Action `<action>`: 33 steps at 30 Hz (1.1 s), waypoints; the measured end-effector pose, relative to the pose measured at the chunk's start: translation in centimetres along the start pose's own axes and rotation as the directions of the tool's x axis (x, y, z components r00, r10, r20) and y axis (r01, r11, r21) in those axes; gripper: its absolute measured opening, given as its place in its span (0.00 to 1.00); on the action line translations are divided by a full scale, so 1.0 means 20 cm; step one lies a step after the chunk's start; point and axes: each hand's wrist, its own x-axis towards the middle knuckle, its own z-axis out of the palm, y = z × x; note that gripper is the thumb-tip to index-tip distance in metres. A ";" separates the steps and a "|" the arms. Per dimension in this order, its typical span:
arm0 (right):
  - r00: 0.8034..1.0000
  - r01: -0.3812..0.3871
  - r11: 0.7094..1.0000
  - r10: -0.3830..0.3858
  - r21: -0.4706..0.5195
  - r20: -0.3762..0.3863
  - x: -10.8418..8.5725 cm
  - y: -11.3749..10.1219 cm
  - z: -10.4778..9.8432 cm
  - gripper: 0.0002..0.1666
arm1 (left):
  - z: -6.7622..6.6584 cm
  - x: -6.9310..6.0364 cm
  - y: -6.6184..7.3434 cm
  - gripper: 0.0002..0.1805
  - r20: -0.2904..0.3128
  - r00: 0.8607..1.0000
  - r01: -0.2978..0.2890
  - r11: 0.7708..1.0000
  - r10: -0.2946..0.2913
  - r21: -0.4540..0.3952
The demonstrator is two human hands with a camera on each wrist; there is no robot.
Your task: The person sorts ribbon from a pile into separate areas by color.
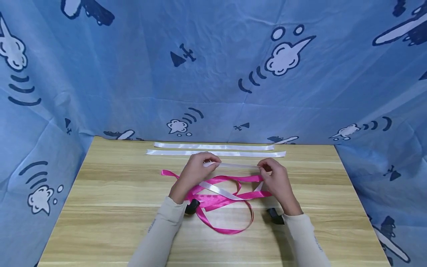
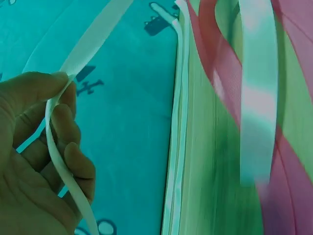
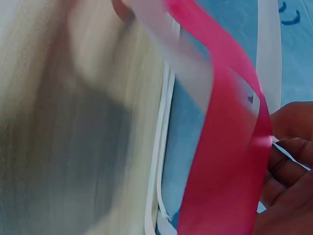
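Note:
A white satin ribbon (image 1: 238,165) runs taut between both hands above the table. My left hand (image 1: 197,168) pinches it between thumb and forefinger; in the left wrist view its loose length (image 2: 59,156) trails down across the palm. My right hand (image 1: 275,178) pinches the other side between thumb and fingertips. A bright pink ribbon (image 1: 225,230) lies below in loops and folds. Close by my right fingers a pink length (image 3: 220,161) hangs; whether they hold it too I cannot tell. Another white stretch (image 1: 221,191) slants across the pink loops.
Two white ribbon strips (image 1: 213,147) lie straight and parallel along the back of the wooden table (image 1: 110,207). Behind and beside the table hangs a blue printed cloth (image 1: 213,74). Dark wrist devices (image 1: 192,207) sit near both cuffs.

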 end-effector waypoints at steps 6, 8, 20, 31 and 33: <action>1.000 -0.008 0.999 0.009 0.034 -0.019 -0.01 0.01 -0.05 0.08 | -0.08 -0.03 -0.02 0.05 -0.055 0.998 0.040 0.999 -0.042 -0.030; 1.000 -0.010 0.999 0.011 0.042 -0.021 -0.01 0.02 -0.06 0.08 | -0.10 -0.04 -0.02 0.05 -0.066 0.997 0.048 0.998 -0.050 -0.035; 0.988 -0.154 0.971 0.153 0.184 0.023 -0.04 0.03 -0.18 0.06 | -0.25 -0.12 -0.07 0.04 -0.103 0.991 0.078 0.989 -0.091 -0.123; 0.968 -0.234 0.906 0.250 0.353 0.000 -0.05 0.06 -0.28 0.10 | -0.38 -0.20 -0.10 0.06 -0.132 0.986 0.085 0.986 -0.104 -0.141; 0.966 -0.239 0.892 0.260 0.383 -0.004 -0.05 0.06 -0.29 0.10 | -0.40 -0.21 -0.12 0.06 -0.143 0.983 0.098 0.985 -0.118 -0.144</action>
